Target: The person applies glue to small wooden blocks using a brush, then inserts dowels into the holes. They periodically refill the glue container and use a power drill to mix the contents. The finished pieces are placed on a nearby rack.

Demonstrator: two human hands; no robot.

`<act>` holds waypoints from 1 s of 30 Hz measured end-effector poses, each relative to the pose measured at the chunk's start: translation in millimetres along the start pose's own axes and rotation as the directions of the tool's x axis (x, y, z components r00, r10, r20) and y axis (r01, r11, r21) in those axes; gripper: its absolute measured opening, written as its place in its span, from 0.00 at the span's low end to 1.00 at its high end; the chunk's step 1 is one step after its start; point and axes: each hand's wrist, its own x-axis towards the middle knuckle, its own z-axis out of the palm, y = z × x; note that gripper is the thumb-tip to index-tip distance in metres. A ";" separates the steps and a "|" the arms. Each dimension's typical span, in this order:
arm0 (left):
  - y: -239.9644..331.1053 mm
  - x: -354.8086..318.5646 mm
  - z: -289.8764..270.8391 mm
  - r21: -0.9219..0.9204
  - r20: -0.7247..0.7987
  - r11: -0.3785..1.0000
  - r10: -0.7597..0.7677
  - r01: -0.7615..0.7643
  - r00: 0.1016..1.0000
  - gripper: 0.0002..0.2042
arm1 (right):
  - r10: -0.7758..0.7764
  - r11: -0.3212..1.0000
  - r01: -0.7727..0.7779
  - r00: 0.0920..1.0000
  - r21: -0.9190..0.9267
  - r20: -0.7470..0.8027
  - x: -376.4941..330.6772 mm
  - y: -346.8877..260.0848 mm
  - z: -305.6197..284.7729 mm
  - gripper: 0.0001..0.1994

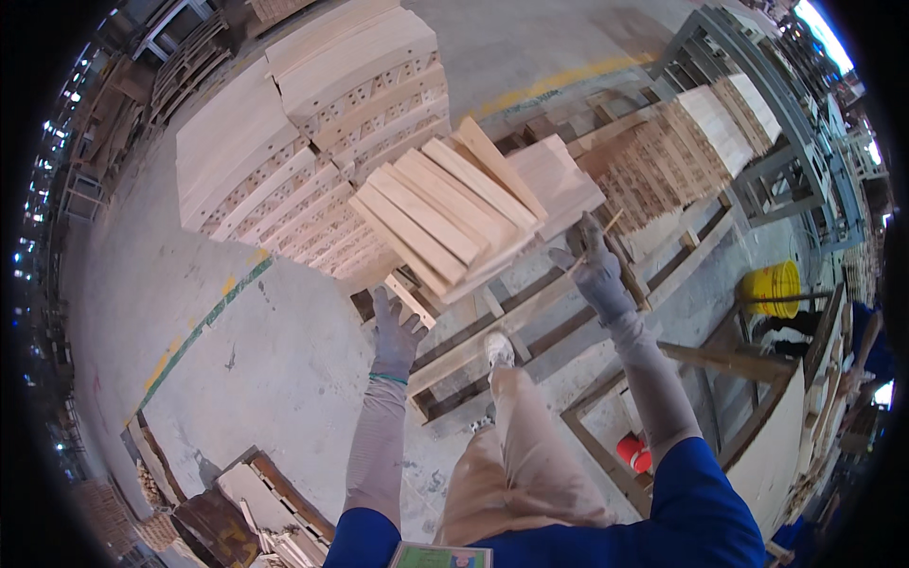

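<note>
My left hand (396,333), in a grey glove, is open with its fingers spread, close to the near lower corner of a pile of loose pale wooden boards (445,213). It holds nothing. The boards lie fanned and uneven, some tilted up at the far side. Just right of the pile is my gloved right hand (601,275), thumb apart from the fingers. A thin yellowish stick (614,221) runs across that hand and appears tucked between its fingers. What carries the loose boards from below is mostly hidden.
Tall stacks of drilled wooden pieces (275,180) stand ahead on the left; another row of stacked pieces (663,151) leans right. A wooden pallet (530,317) lies by my feet. A yellow bucket (772,289), red container (634,452) and grey metal frame (776,189) are rightward.
</note>
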 end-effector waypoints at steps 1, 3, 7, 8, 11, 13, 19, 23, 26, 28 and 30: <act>4.1 16.2 7.7 0.002 -0.013 1.000 -0.006 0.006 1.000 0.42 | 0.050 0.999 -0.049 0.997 -0.006 0.054 25.5 -1.4 10.0 0.43; 9.8 43.6 26.7 0.002 -0.042 1.000 0.027 -0.026 0.999 0.41 | 0.157 0.988 -0.155 0.974 -0.026 0.166 70.9 -0.7 29.2 0.43; 12.1 87.9 33.9 -0.101 0.030 0.987 0.129 -0.125 0.991 0.35 | 0.136 0.975 -0.180 0.948 0.130 0.288 119.7 12.4 71.9 0.36; 11.4 95.1 36.1 -0.161 0.029 0.976 0.152 -0.145 0.988 0.34 | 0.110 0.986 -0.144 0.946 0.089 0.304 122.0 8.0 75.9 0.36; 14.6 101.4 42.0 -0.188 0.031 0.961 0.214 -0.205 0.976 0.33 | 0.009 1.000 -0.013 0.950 0.011 0.311 105.8 -1.4 92.8 0.32; 19.3 97.9 33.5 -0.150 0.095 0.954 0.275 -0.260 0.957 0.34 | 0.098 0.993 -0.113 0.915 0.015 0.390 91.4 -17.4 97.1 0.31; 29.3 74.6 3.0 -0.140 -0.015 0.988 0.064 -0.066 0.998 0.32 | 0.159 0.978 -0.199 0.904 0.062 0.397 36.4 -66.1 103.1 0.31; 19.2 52.9 -6.1 -0.103 -0.040 0.994 0.035 -0.039 0.999 0.33 | 0.212 0.948 -0.288 0.887 0.134 0.410 -15.5 -78.1 104.6 0.35; 29.3 43.2 0.6 -0.192 0.042 0.980 -0.044 0.051 0.998 0.35 | 0.200 0.893 -0.295 0.937 0.341 0.287 -15.4 -76.3 116.4 0.38; 30.3 40.9 5.7 -0.218 0.042 0.976 0.033 -0.023 0.999 0.34 | 0.276 0.866 -0.375 0.910 0.331 0.308 -11.6 -80.6 121.8 0.40; 31.1 44.1 0.2 -0.099 0.039 0.994 0.042 -0.038 0.998 0.31 | 0.272 0.865 -0.367 0.916 0.342 0.294 -17.1 -79.3 127.2 0.40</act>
